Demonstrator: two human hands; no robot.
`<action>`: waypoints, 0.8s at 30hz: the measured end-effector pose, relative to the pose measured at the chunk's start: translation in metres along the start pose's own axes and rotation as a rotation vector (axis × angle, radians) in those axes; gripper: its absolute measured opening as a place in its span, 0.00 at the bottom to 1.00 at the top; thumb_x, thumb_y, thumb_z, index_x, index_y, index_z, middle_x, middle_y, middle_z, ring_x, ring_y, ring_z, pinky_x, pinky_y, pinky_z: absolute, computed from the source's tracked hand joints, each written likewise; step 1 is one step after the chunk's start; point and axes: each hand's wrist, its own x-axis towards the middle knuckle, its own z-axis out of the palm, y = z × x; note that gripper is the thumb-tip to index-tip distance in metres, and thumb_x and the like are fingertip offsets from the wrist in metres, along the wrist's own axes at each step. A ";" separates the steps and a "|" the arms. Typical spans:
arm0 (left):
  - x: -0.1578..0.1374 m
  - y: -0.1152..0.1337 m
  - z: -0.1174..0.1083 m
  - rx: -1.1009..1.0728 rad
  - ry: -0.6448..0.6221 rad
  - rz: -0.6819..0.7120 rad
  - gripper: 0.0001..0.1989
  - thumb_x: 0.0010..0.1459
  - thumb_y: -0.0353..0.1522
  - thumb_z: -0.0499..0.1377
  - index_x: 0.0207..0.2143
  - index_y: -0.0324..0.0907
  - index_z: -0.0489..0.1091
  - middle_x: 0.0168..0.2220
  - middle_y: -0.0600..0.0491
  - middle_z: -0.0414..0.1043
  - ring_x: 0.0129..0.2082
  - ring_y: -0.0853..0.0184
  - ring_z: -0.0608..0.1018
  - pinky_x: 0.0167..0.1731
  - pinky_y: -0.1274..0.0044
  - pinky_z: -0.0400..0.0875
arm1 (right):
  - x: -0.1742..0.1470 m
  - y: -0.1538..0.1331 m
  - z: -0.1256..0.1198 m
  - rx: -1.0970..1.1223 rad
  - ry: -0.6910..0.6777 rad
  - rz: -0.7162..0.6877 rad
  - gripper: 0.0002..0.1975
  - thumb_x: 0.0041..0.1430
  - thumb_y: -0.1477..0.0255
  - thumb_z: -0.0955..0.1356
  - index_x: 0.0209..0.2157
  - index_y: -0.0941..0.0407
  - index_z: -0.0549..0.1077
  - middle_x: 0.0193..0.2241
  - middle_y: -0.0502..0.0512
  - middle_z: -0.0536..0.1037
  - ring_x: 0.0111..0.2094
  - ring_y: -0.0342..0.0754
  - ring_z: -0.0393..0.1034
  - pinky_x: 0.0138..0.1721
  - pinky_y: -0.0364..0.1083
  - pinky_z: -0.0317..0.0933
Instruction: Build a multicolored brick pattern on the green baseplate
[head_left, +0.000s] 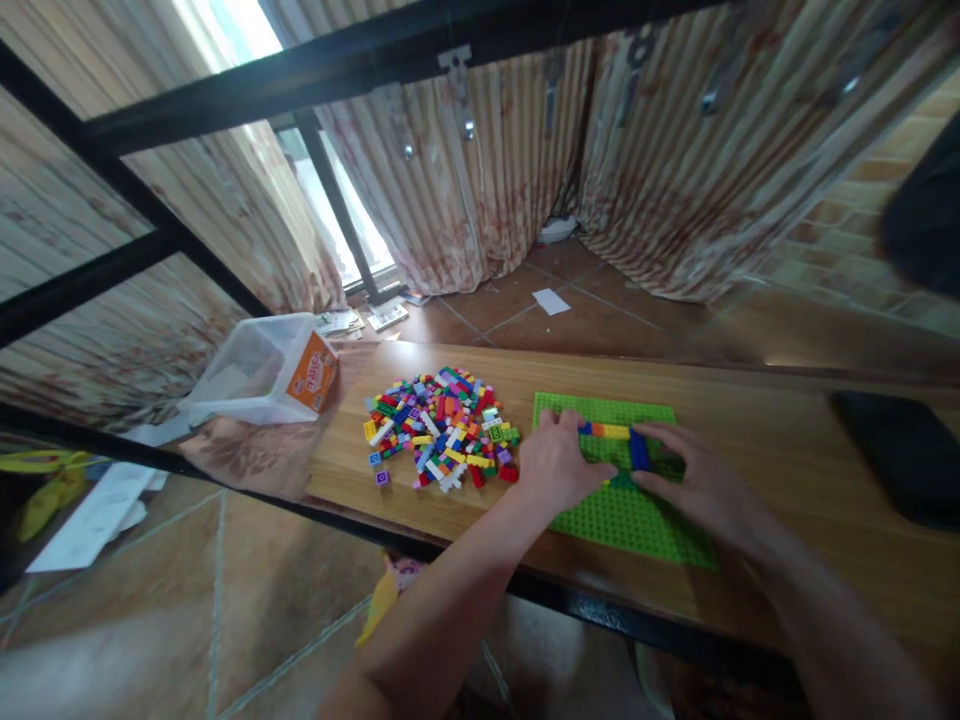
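A green studded baseplate (634, 535) lies on the wooden table. On it, toy building bricks form a low outline, with a row of orange and yellow bricks (611, 431) at the back, a blue brick (639, 450) at the right and a dark green brick (622, 482) at the front. My right hand (697, 475) grips the blue brick, index finger at its back end and thumb at its front. My left hand (555, 462) is curled round the left side of the outline, finger at the back corner and thumb in front; the bricks under its palm are hidden.
A large pile of mixed loose bricks (450, 430) covers the table (345, 450) left of the baseplate. Farther left stands a clear plastic box (255, 365) with an orange label. A black flat object (900, 450) lies at the right. Dark metal bars (300, 75) cross above the table.
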 end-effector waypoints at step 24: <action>-0.002 -0.038 -0.088 0.413 -0.213 -0.066 0.06 0.44 0.30 0.65 0.29 0.43 0.77 0.32 0.49 0.79 0.35 0.59 0.80 0.35 0.73 0.72 | -0.004 -0.016 -0.016 0.083 0.027 0.085 0.21 0.63 0.58 0.63 0.54 0.49 0.72 0.50 0.57 0.78 0.48 0.59 0.75 0.51 0.62 0.69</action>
